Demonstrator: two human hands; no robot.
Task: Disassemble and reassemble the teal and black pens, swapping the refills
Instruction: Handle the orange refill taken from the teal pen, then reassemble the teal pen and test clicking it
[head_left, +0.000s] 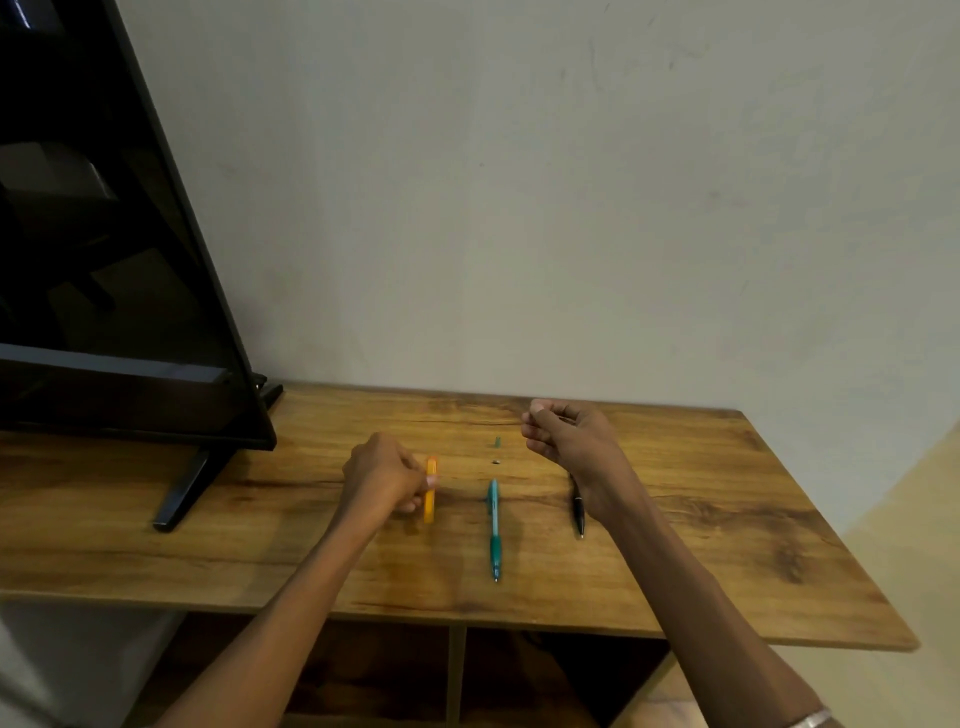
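A teal pen (494, 527) lies lengthwise in the middle of the wooden table (727, 545), tip toward me. To its right a black pen (577, 512) lies parallel, its far end hidden under my right wrist. My right hand (569, 441) hovers above the table with its fingers curled shut; nothing shows in it. On the left, my left hand (387, 480) pinches an orange pen (430, 491) that rests on the table. Two tiny parts, one teal (497, 442) and one dark (496, 461), lie beyond the teal pen.
A black flat screen (104, 249) on a stand (182, 493) fills the left side of the table. A pale wall rises right behind the table. Open shelf compartments (545, 675) sit below the front edge.
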